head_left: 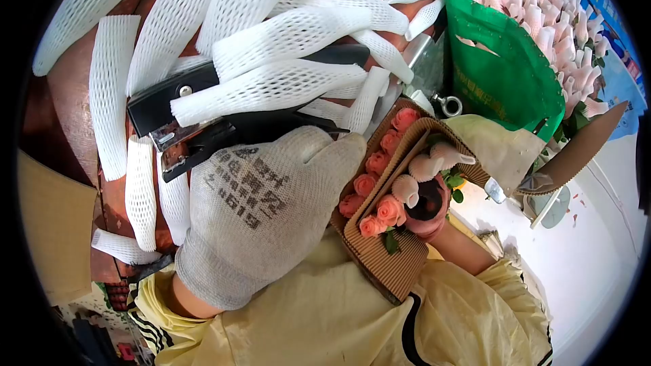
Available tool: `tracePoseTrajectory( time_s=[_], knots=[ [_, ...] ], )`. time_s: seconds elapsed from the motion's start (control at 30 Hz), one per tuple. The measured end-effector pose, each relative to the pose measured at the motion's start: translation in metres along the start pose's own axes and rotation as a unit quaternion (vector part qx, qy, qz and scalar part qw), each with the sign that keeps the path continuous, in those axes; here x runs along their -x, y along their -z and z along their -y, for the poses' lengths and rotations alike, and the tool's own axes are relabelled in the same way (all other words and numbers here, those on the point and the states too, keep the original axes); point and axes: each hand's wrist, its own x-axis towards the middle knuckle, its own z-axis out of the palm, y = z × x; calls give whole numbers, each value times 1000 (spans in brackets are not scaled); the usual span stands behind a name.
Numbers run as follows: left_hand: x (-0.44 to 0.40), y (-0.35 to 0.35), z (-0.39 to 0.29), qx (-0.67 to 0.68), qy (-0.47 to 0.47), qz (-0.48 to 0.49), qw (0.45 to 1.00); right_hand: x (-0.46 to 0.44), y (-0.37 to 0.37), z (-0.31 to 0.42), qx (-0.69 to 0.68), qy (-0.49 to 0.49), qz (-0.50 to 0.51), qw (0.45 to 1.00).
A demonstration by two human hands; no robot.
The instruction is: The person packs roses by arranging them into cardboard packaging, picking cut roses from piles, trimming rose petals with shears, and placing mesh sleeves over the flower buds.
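My left hand (264,210), in a grey-white glove with dark printing, is closed with its back up. Its thumb points right, near the edge of a corrugated cardboard wrap (383,261); what its fingers hold is hidden. Just above it lies a black stapler (152,105), partly under white foam net sleeves (271,88). Coral-pink roses (391,210) stand in rows between the cardboard layers, some in pale foam caps (425,167). Beside them is a pink, round-rimmed thing (439,220) with a dark middle. My right forearm runs behind the bundle, and the hand is hidden.
A green bag (498,71) stands at the upper right, before many foam-capped pale pink flowers (536,17). A loose brown cardboard piece (576,152) sticks up at the right. Metal rings (449,106) lie behind the bundle. A cardboard box (54,224) is at the left.
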Motion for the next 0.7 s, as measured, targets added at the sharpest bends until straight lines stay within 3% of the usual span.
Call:
tracePoseTrajectory(
  time_s=[0.3, 0.37, 0.4, 0.43, 0.47, 0.5, 0.57, 0.63, 0.7],
  knots=[
    [1, 0, 0, -1, 6, -1, 1000, 2, 7, 0, -55, 9, -36, 998],
    [0, 0, -1, -1, 7, -1, 1000, 9, 9, 2, 37, 44, -36, 998],
    [-1, 0, 0, 7, 7, 2, 1000, 16, 9, 2, 198, 83, -49, 976],
    [-1, 0, 1, 14, 6, 4, 1000, 24, 12, 2, 532, 150, -46, 832],
    [-2, 0, -1, 10, 5, 3, 1000, 33, 18, 6, 803, 252, -39, 539],
    [-3, 2, -4, 12, 11, -6, 1000, 38, 21, 8, 864, 320, -38, 388],
    [-3, 0, -9, 4, 8, -15, 1000, 43, 24, 8, 874, 362, -39, 321],
    [-2, -5, -8, 45, -18, -91, 995, 48, 30, 8, 868, 395, -44, 297],
    [2, 2, -20, -7, -6, -64, 998, 51, 36, 10, 853, 442, -49, 273]
  ],
)
